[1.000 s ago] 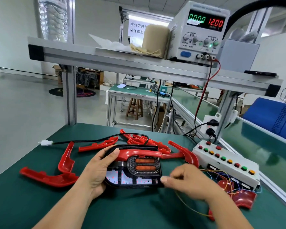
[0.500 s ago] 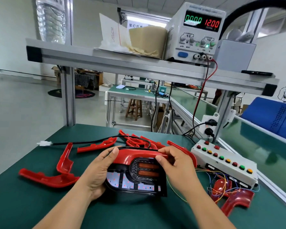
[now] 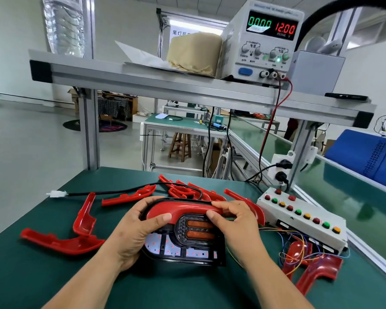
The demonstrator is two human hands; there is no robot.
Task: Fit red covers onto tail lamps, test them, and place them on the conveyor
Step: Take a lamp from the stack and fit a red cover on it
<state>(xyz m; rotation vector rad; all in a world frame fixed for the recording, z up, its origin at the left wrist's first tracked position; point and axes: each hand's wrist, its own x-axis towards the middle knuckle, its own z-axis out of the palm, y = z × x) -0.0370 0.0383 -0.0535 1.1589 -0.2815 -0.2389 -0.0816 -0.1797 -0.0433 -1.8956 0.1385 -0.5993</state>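
A black tail lamp lies on the green mat before me, with two orange bars in its dark oval lens and a white LED board along its lower part. A red cover sits along its top edge. My left hand grips the lamp's left end, thumb pressed on the cover. My right hand pinches the cover's right end against the lamp. The lamp's black cable runs left to a white connector.
Loose red covers lie at the left, behind the lamp and at the right front. A white test box with coloured buttons and loose wires stands at the right. The conveyor runs beyond it. A power supply sits on the shelf.
My right hand came up from the lamp's lower right corner to the cover's right end and now pinches it. My left thumb has moved onto the cover.
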